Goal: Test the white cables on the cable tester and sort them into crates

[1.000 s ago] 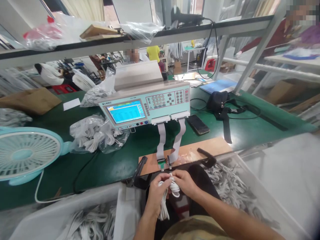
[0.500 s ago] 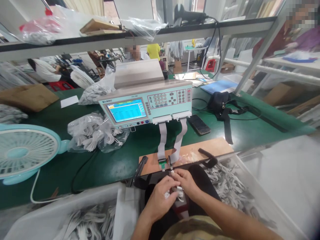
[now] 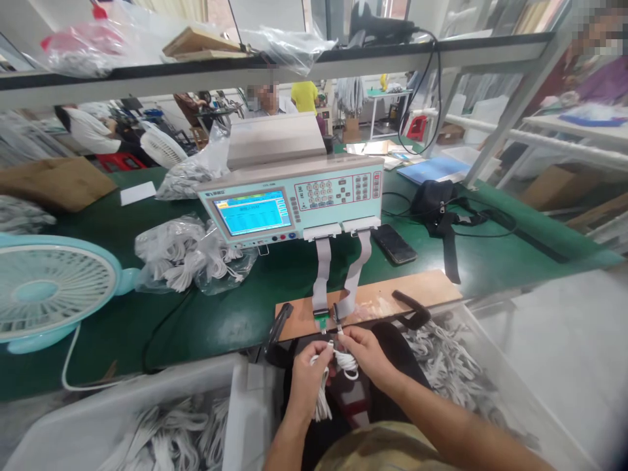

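White coiled cable hangs below my left hand, whose fingers are closed around it, with a plug end at the fingertips. My right hand pinches the plug end of a white cable at the right connector; whether the plug is fully seated cannot be made out. Just left of it, a small green circuit board sits on the wooden strip. Two grey ribbon cables run from these connectors up to the tester, whose screen is lit.
Bins of white cables stand at the left and right. On the green table are a fan, bagged cables, a phone and a black pouch. A shelf crosses above; people sit beyond.
My left hand has moved down and left, away from my right hand, and its cable bundle now shows. The tester's screen display has changed. My right hand stays at the right connector.
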A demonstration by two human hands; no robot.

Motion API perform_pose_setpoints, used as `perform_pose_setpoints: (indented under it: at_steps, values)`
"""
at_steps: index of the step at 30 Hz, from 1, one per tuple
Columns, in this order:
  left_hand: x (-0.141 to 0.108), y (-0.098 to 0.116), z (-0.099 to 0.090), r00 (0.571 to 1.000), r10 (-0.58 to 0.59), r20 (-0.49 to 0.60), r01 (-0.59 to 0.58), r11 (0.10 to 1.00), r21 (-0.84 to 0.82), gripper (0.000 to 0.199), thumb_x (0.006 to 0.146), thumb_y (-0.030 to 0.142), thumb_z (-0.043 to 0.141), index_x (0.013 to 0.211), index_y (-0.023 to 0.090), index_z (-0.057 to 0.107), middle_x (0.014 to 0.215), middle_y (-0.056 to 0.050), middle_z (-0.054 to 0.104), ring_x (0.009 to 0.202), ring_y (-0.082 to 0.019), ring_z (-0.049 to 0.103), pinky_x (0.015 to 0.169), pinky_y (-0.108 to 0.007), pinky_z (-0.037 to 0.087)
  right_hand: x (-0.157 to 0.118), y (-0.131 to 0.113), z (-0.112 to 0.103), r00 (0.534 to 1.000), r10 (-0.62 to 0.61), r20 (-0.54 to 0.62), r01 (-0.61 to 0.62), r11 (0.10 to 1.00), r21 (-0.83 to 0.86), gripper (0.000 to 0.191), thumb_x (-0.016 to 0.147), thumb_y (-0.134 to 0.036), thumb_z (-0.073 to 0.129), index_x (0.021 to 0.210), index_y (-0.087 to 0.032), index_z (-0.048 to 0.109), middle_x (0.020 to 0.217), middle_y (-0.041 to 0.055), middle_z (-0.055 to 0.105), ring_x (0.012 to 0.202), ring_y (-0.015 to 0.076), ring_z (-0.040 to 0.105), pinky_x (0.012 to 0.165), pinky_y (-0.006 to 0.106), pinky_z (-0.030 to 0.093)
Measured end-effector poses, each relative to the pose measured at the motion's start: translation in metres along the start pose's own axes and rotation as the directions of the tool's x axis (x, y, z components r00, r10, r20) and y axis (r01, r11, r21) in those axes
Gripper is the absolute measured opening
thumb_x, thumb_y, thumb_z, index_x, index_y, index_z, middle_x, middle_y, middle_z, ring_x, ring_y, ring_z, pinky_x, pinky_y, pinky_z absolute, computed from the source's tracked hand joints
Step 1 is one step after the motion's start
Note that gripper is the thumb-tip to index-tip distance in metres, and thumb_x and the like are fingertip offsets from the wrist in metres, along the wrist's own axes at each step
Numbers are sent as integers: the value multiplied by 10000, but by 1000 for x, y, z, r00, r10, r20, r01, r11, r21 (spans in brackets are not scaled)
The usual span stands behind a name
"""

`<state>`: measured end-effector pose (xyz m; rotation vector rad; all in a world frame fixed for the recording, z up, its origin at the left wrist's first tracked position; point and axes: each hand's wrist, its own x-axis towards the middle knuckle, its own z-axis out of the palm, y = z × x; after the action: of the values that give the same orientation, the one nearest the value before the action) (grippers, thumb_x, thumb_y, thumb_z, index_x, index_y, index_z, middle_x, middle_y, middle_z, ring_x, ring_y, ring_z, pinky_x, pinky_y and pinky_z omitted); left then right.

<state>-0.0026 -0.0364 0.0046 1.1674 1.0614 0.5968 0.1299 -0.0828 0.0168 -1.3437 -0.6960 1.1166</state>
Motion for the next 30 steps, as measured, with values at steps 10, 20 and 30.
perform_pose_setpoints:
  at_steps: [10,20,30]
  values:
    - [4,20,-7,981,117,156,-150,965,216,284,791,424,551,704,158,602,535,27,521,426,-96,490,376,-168,363,-1,-6,1,1000,-11,-6,12,998,56,348,704,-462,661,602,-139,581,556,-25,532,514,90,429,525,229,343]
    - [10,5,-6,990,115,83,-121,990,71,277,827,381,492,680,157,564,501,34,496,433,-94,442,377,-166,330,4,-1,12,974,224,23,-217,905,367,341,616,-446,736,644,-136,596,486,3,603,405,130,526,433,245,398]
    - [10,-7,8,986,123,-111,-128,991,-38,305,793,411,553,636,150,560,537,39,495,492,-94,434,455,-179,345,2,-8,11,983,184,8,-175,920,351,315,613,-423,757,623,-142,616,506,-9,606,417,109,513,441,228,403]
